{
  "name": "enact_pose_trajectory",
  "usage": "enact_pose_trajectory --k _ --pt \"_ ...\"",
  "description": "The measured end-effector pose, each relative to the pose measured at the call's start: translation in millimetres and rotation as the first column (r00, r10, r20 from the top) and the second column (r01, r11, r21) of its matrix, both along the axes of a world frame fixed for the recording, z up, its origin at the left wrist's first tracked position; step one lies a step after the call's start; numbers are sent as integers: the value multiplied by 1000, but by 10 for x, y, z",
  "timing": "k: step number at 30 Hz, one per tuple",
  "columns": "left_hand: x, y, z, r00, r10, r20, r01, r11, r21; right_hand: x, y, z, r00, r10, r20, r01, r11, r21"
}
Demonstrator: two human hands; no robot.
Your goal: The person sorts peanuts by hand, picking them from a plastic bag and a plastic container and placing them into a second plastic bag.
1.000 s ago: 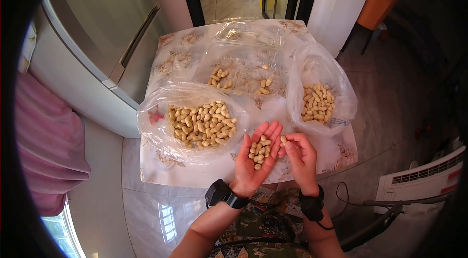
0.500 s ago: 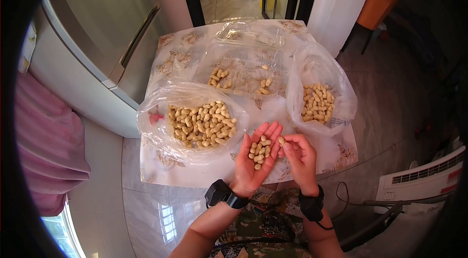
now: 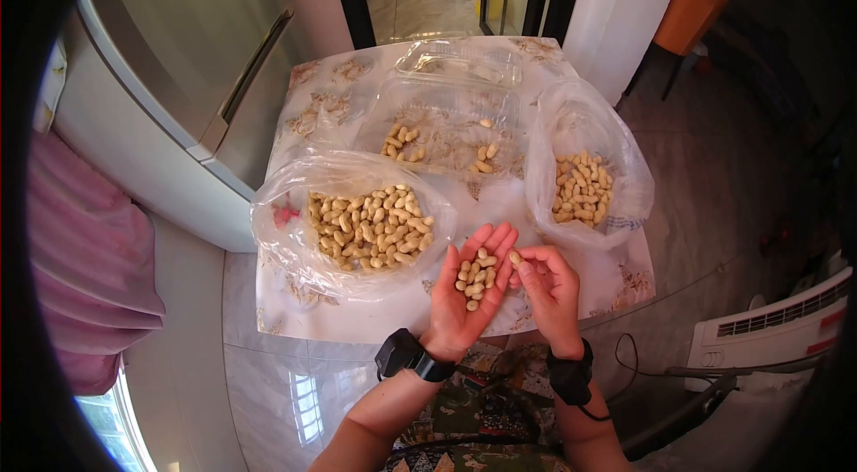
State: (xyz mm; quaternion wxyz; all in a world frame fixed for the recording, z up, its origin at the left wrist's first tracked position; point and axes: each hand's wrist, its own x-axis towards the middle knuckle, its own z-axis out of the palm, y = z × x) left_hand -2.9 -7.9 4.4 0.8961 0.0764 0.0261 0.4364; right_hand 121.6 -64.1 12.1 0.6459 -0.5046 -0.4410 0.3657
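Observation:
Palm up, my left hand (image 3: pixel 453 318) cradles several unshelled peanuts (image 3: pixel 478 276), its fingers stretched out beneath them. Right beside its fingers, my right hand (image 3: pixel 555 301) pinches a single peanut (image 3: pixel 515 258) between thumb and fingertips. To the left of my hands, a clear plastic bag (image 3: pixel 284 244) lies open with a large heap of peanuts (image 3: pixel 370 227) inside. A second plastic bag (image 3: pixel 629 155) at the right holds a smaller heap of peanuts (image 3: pixel 582 191). Behind them, a clear plastic tray (image 3: pixel 446 111) has a few peanuts in its left part and a few at its right.
Another clear plastic container (image 3: pixel 457 62) stands at the back of the patterned table (image 3: pixel 308 311). A fridge (image 3: pixel 178 44) borders the table on the left. Farther right are an orange chair (image 3: pixel 689 12) and a white appliance (image 3: pixel 772 316).

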Motion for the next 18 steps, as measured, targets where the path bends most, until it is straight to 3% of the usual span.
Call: enact_pose_trajectory --k 11,14,15,17,18 --pt "-1 0 -7 999 6 35 -4 999 -37 -38 -12 67 998 -9 -65 8 1000 -7" --pt "0 0 -20 999 -19 51 23 998 -66 -89 -12 276 977 -148 155 134 986 98" --pt "1 -4 -26 999 -13 49 16 998 -67 -124 32 377 978 -142 153 129 987 97" --pt "-4 -7 -24 1000 -12 17 12 1000 -3 -185 154 574 909 -121 399 49 981 187" --pt "-17 -20 22 999 -10 -49 8 999 -46 -263 232 692 908 -76 413 9 987 161"
